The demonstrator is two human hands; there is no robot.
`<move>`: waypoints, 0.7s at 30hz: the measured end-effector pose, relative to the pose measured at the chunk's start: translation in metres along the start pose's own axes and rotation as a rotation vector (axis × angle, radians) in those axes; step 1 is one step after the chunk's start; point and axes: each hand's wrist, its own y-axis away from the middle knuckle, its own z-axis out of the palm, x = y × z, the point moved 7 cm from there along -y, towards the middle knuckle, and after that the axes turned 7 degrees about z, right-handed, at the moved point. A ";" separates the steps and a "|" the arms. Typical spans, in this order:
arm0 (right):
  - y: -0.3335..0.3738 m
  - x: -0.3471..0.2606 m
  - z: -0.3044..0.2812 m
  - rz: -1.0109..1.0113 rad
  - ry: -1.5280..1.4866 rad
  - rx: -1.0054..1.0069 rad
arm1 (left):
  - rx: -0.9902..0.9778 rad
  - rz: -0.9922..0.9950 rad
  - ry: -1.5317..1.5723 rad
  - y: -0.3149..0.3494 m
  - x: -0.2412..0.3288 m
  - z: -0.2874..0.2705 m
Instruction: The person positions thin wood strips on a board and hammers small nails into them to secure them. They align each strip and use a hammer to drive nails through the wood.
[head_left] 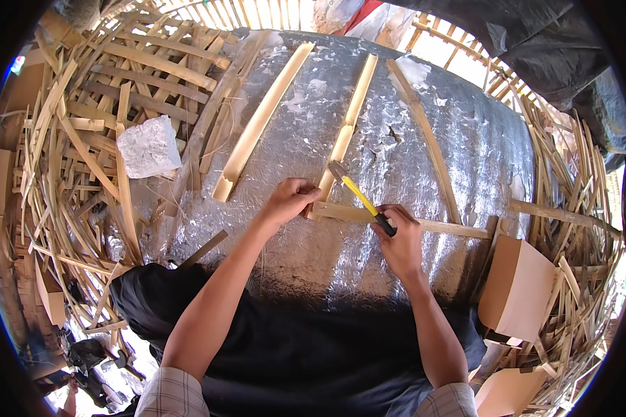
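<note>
My right hand (400,240) is wrapped round the black grip of a hammer (358,193) with a yellow shaft. The hammer's head lies over the lower part of a split bamboo strip (348,132), which slants up and away on a silvery foil sheet (285,146). My left hand (292,200) is closed in a pinch beside that strip's near end. What its fingertips hold is too small to make out. Just right of them, a crosswise bamboo strip (348,213) meets the slanting one and runs rightward below the hammer.
More bamboo strips lie on the foil, one wide (264,121) at left and one thin (428,135) at right. A whitish block (148,147) rests on the bamboo lattice at left. Bamboo pieces (577,181) pile up at right, near a cardboard box (518,288). Black cloth (313,347) covers my lap.
</note>
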 end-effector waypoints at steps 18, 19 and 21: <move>-0.004 0.000 -0.005 -0.046 0.027 0.029 | 0.121 0.012 0.039 0.006 0.004 0.000; -0.003 -0.001 -0.006 -0.040 0.011 0.030 | 0.128 0.004 0.092 0.007 0.002 0.002; -0.004 0.001 -0.011 -0.034 -0.027 0.036 | 0.146 -0.008 0.191 0.009 0.004 0.005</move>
